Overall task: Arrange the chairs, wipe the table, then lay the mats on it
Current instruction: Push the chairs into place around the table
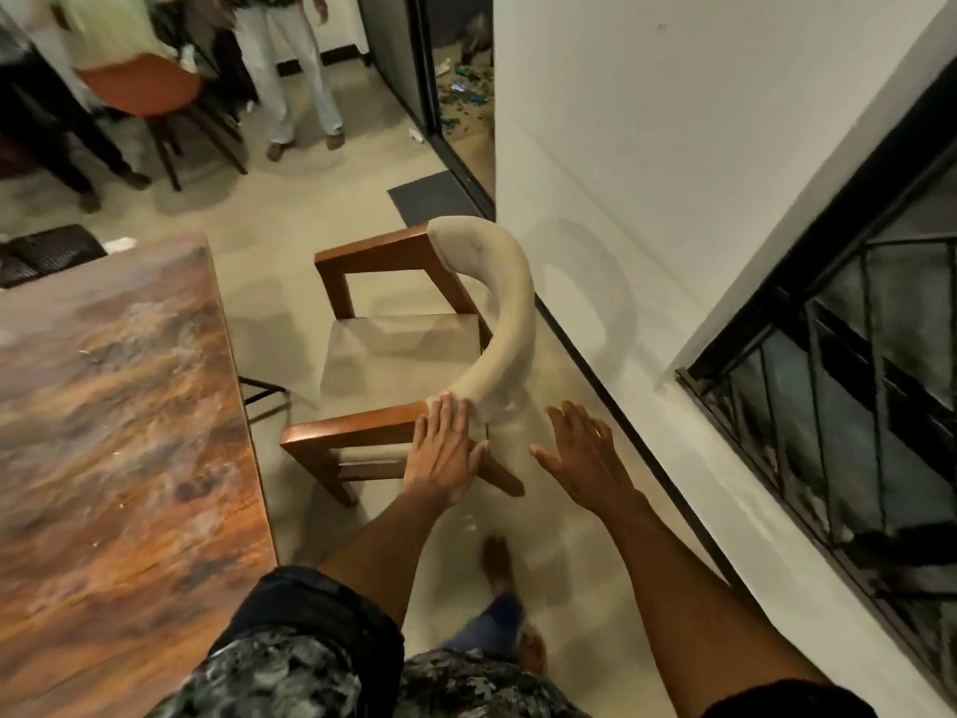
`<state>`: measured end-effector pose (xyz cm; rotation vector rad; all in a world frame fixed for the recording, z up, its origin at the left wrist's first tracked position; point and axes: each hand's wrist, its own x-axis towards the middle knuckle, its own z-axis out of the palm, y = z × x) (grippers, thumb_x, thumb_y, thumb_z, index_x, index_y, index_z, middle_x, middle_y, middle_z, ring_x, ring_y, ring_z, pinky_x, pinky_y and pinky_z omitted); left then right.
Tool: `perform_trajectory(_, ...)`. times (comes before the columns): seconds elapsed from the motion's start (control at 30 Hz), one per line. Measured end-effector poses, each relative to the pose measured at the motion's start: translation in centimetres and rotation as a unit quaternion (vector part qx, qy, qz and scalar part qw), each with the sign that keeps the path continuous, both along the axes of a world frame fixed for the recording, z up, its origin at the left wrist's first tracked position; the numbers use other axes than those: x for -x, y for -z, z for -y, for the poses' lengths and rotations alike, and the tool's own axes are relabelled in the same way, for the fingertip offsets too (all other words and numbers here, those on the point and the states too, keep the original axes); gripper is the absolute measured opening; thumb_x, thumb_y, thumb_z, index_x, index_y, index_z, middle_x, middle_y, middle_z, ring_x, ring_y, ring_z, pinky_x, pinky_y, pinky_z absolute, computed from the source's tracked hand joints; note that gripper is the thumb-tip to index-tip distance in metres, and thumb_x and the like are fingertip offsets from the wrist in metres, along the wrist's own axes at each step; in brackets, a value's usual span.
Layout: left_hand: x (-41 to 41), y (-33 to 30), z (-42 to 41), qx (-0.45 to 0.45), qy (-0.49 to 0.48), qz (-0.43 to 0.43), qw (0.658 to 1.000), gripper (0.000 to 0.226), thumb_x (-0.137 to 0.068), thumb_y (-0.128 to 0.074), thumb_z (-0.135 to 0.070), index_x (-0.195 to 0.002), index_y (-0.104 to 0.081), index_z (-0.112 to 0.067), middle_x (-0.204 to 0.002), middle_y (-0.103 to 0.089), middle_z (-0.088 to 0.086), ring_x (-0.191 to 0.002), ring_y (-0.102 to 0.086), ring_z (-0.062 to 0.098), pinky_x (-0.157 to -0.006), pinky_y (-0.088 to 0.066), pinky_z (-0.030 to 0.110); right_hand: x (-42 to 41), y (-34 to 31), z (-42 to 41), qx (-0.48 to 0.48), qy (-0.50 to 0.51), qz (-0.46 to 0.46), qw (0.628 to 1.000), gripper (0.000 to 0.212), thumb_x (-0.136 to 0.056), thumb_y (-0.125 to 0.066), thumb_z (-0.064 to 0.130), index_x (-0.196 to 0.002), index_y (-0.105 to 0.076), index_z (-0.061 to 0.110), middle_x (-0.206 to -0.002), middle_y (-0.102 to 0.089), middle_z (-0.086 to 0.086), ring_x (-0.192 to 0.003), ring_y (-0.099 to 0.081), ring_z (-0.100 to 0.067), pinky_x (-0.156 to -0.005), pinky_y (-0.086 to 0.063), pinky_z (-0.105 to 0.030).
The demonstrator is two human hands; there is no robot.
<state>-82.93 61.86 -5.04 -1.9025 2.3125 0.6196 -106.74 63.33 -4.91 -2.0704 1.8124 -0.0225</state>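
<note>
Chair: we see an armchair [409, 349] with wooden arms, a beige seat and a curved padded back, standing on the floor [269, 220] between the table and the wall.
Table: the table [114, 432] fills the left of the view; its top is mottled orange-brown, and its right edge runs close to the chair's front legs.
Left hand: our left hand [445, 453] lies flat, fingers straight, on the near arm of the chair where the wood meets the padding; it grips nothing.
Right hand: our right hand [585, 453] hovers with fingers spread, just beside the chair's back and not touching it.
Wall side: the white wall [647, 173] with its dark skirting passes near the padded back; only a narrow strip of floor lies between them.
Near room: open floor lies between the chair and our feet.
Far room: beyond the chair the floor widens; a dark mat [432, 196] lies by a doorway.
Far left: an orange chair [150, 90] stands there, with people's legs beside it.
Window: a barred window [849, 386] sits in the wall at right.
</note>
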Motion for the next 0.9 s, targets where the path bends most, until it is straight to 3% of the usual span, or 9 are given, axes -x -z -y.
perform_trajectory(0.1, 0.4, 1.0, 3.6, -0.022, -0.018, 0.012, 1.0, 0.079, -0.112, -0.022, -0.056, -0.169, 0.01, -0.012, -0.177, 0.016, 0.014, -0.165, 0.013, 0.03, -0.134, 0.005, 0.048, 0.3, 0.4, 3.8, -0.013, -0.016, 0.003, 1.0, 0.077, -0.106, -0.033, 0.065, -0.163, -0.032, 0.013, -0.172, -0.028, -0.018, -0.162, -0.023, -0.033, -0.127, -0.021, -0.049)
perform_trajectory(0.27, 4.6, 0.9, 9.2, -0.01, -0.033, -0.006, 0.999, 0.077, -0.113, -0.025, -0.054, -0.17, 0.004, -0.012, -0.178, 0.008, 0.015, -0.166, 0.009, 0.03, -0.135, -0.001, 0.05, 3.4, 0.0, 10.3, -0.008, -0.035, -0.02, 0.999, 0.095, -0.092, -0.009, 0.075, -0.161, -0.036, 0.015, -0.17, -0.032, -0.016, -0.16, -0.027, -0.032, -0.126, -0.026, -0.05)
perform_trajectory(0.47, 5.5, 0.5, 14.5, -0.006, -0.077, -0.024, 0.997, 0.08, -0.111, -0.021, -0.059, -0.17, 0.008, -0.013, -0.177, 0.016, 0.013, -0.165, 0.015, 0.028, -0.135, 0.003, 0.049, 4.3, -1.2, 18.0, -0.008, -0.075, -0.003, 0.997, 0.101, -0.092, -0.002, 0.084, -0.165, -0.025, 0.019, -0.175, -0.021, -0.014, -0.164, -0.013, -0.029, -0.13, -0.017, -0.049)
perform_trajectory(0.57, 5.3, 0.5, 16.7, -0.012, -0.127, -0.02, 0.992, 0.081, -0.111, -0.019, -0.062, -0.17, 0.011, -0.015, -0.176, 0.021, 0.011, -0.164, 0.02, 0.026, -0.133, 0.008, 0.046, 3.7, -1.2, 22.0, -0.016, -0.114, 0.022, 0.993, 0.112, -0.084, 0.008, 0.088, -0.166, -0.023, 0.019, -0.175, -0.023, -0.012, -0.163, -0.017, -0.028, -0.131, -0.017, -0.048)
perform_trajectory(0.63, 5.6, 0.4, 17.7, -0.015, -0.153, -0.011, 0.988, 0.08, -0.111, -0.018, -0.06, -0.169, 0.012, -0.014, -0.176, 0.022, 0.012, -0.164, 0.02, 0.026, -0.132, 0.009, 0.045, 3.4, -1.1, 24.5, -0.006, -0.149, 0.022, 0.989, 0.105, -0.091, -0.002, 0.088, -0.165, -0.028, 0.017, -0.172, -0.03, -0.013, -0.161, -0.025, -0.03, -0.13, -0.022, -0.048)
perform_trajectory(0.73, 6.4, 0.4, 19.3, -0.014, -0.21, -0.004, 0.978, 0.079, -0.112, -0.019, -0.058, -0.169, 0.012, -0.013, -0.176, 0.021, 0.014, -0.164, 0.018, 0.028, -0.131, 0.009, 0.045, 3.1, -1.1, 29.0, 0.021, -0.212, 0.015, 0.977, 0.074, -0.106, -0.039, 0.064, -0.163, -0.032, 0.018, -0.172, -0.031, -0.011, -0.161, -0.026, -0.029, -0.129, -0.022, -0.046)
perform_trajectory(0.9, 10.4, 0.2, 22.1, -0.004, -0.299, -0.007, 0.954, 0.082, -0.111, -0.02, -0.061, -0.169, 0.013, -0.014, -0.176, 0.021, 0.014, -0.164, 0.018, 0.027, -0.126, 0.014, 0.04, 4.6, -2.4, 36.9, 0.024, -0.311, -0.012, 0.95, 0.072, -0.109, -0.037, 0.06, -0.167, -0.024, 0.02, -0.177, -0.019, -0.008, -0.164, -0.015, -0.027, -0.131, -0.011, -0.046)
